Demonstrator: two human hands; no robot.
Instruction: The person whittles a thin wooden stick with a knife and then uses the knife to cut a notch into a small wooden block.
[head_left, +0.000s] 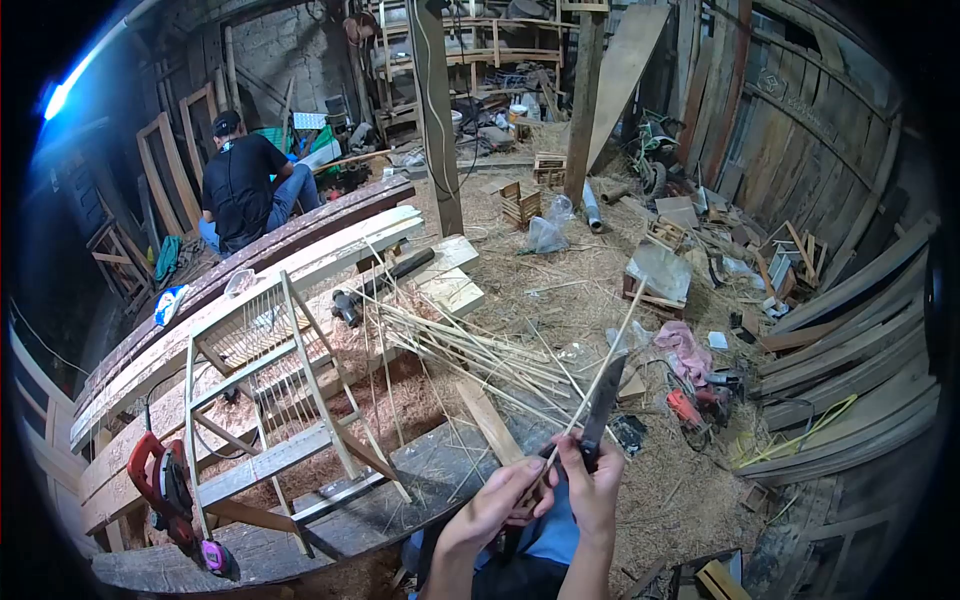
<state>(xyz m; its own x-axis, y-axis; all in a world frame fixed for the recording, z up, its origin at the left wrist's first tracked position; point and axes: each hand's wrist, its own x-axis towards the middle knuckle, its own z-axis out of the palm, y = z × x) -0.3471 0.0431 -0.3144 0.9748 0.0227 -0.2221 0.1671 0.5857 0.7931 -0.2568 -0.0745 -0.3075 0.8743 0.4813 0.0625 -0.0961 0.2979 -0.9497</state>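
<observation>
Low in the view, my left hand (512,492) is closed around the lower end of a thin wooden stick (612,350), which slants up and away to the right. My right hand (592,482) grips the handle of a large knife (604,398). Its broad dark blade points upward alongside the stick, and my right thumb presses near the stick's lower part. Left of my hands, a loose bundle of similar sticks (480,348) lies across the bench. A flat wooden slat (488,420) rests on the dark board (430,470) just beyond my left hand.
A slatted wooden frame (270,465) stands on the bench, with a red power tool (160,485) and a pink tape measure (214,556) beside it. A hammer (348,305) lies farther back. Another person (245,190) sits far left. Red tools (692,405) lie on the shavings-covered floor.
</observation>
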